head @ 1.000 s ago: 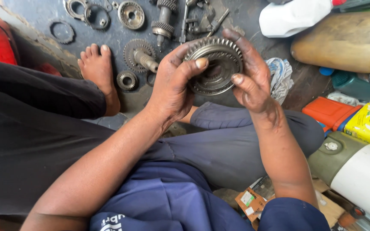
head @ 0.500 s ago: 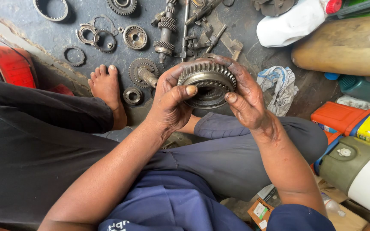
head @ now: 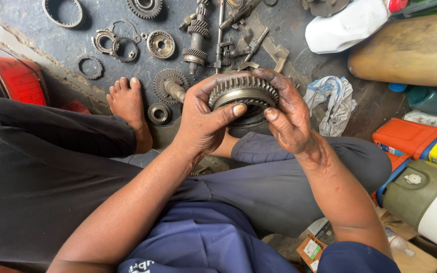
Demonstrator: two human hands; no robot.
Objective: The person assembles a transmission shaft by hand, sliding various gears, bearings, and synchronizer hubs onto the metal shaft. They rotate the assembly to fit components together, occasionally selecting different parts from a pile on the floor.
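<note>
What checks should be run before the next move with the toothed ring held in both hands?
1. Both hands on the toothed ring: ok; left hand and right hand grip opposite sides.
2. Thumbs pressed on its near face: ok.
3. Ring lifted off the floor: ok, held above the lap.
4. Teeth undamaged: cannot tell, far side hidden.
5. Other parts within reach: ok; geared shaft, small gear and rag lie ahead.

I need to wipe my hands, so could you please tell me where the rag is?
In the head view, the rag lies on the floor just right of the right hand, below the white jug.
</note>
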